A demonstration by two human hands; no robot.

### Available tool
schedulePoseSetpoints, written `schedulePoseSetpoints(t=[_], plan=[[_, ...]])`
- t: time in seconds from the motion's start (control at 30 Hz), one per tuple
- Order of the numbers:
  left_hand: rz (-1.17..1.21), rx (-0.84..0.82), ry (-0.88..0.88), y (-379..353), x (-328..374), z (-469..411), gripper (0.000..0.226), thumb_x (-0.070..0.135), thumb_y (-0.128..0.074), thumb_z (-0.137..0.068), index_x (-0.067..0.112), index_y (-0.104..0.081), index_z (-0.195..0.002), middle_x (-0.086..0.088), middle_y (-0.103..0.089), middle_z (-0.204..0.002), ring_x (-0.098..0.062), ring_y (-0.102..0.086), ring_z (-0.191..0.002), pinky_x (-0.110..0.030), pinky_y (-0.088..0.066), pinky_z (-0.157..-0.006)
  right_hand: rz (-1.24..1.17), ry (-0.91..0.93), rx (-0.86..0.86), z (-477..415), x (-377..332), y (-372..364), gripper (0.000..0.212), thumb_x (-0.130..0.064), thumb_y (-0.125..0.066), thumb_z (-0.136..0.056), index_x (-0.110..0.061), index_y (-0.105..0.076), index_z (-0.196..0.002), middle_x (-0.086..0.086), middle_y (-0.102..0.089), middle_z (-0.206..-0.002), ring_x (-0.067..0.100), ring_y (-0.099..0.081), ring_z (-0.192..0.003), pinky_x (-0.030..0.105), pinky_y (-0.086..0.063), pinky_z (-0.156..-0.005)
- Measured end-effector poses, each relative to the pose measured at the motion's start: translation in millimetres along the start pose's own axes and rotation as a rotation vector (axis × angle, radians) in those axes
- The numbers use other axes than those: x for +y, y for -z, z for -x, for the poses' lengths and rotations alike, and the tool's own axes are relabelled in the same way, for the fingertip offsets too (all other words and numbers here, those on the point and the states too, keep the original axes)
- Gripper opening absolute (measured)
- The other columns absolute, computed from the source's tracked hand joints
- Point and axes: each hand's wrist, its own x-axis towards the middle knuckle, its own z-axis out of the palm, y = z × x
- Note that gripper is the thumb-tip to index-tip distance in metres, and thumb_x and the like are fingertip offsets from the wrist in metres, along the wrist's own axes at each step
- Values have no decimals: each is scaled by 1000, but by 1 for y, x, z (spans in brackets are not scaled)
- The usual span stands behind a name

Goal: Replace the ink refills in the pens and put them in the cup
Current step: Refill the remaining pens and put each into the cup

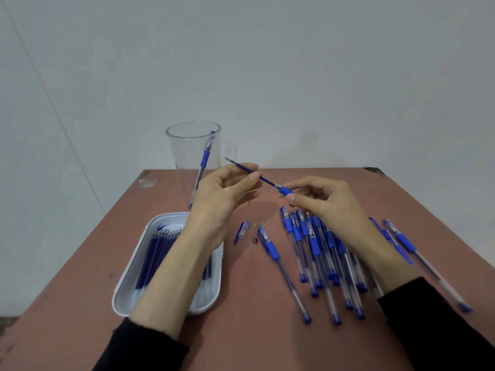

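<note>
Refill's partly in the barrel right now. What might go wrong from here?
1. The metal tip and cap lie loose on the table beside the pen pile; a forearm sweep may scatter or lose them.
2. The left hand pinches the thin refill while the right hand holds the pen barrel; pushing off-axis could bend it.
3. The tall cup stands near the table's far edge with a leaning pen inside; a careless drop may tip it.

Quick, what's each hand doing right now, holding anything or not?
Left hand: pinching the ink refill sticking out of the pen barrel.
Right hand: pinching that pen barrel at its blue sleeve.
</note>
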Motion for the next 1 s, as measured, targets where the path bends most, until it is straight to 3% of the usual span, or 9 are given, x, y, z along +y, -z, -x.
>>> schedulePoseSetpoints(t=[0.13,0.27,0.4,0.57,0.67,0.73,0.87,1.0], plan=[[85,63,-104,-2,5,0,12,4,-58,-90,10,-63,-99,-4,-64,-85,-20,-68,-88,-29,-56,-82,-9,-12,19,-2,2,2,18,-7,-69,-84,-23,-74,-90,-6,-69,-77,0,-60,-68,10,-46,-64],[194,169,-283,0,15,-3,15,5,-52,-95,12,-59,-107,-2,-59,-89,-18,-69,-89,-27,-56,-81,33,-33,62,-4,6,8,17,-10,-70,-83,-24,-75,-90,-3,-70,-81,3,-60,-73,11,-47,-69],[-67,239,-422,3,23,-11,20,7,-55,-94,15,-61,-112,-1,-59,-89,-10,-67,-79,-23,-55,-80,10,-85,198,-8,12,20,16,-12,-70,-83,-27,-73,-88,5,-71,-86,11,-63,-79,23,-52,-72],[-580,-43,-264,-27,24,-43,18,8,-69,-84,12,-67,-101,0,-69,-77,-5,-67,-67,-18,-54,-72,-81,-100,349,-11,15,31,19,-12,-68,-83,-31,-70,-84,0,-69,-82,-2,-61,-67,12,-45,-64],[-915,-167,-312,-50,13,-74,16,10,-70,-82,9,-72,-98,-1,-68,-76,-2,-61,-61,-8,-47,-62,-101,-100,412,-12,15,34,25,-9,-67,-83,-34,-68,-80,-1,-68,-76,-4,-59,-62,13,-45,-63],[-1043,-238,-293,-62,0,-92,18,7,-68,-83,7,-73,-100,-5,-66,-80,-6,-57,-62,-9,-41,-56,-113,-104,435,-13,15,36,25,-9,-66,-82,-34,-69,-80,-3,-67,-75,-5,-56,-59,16,-44,-65],[-1243,-346,-222,-73,-30,-115,20,4,-65,-85,6,-72,-104,-11,-71,-99,-12,-58,-80,-15,-41,-72,-152,-105,471,-13,15,40,20,-12,-67,-83,-32,-70,-84,-4,-67,-79,-1,-55,-63,21,-47,-69],[-1278,-402,-208,-79,-45,-122,25,0,-57,-88,3,-70,-109,-13,-70,-108,-20,-64,-96,-20,-45,-81,-172,-101,473,-12,15,40,18,-15,-67,-84,-33,-70,-84,-6,-67,-76,4,-56,-68,25,-50,-74]])
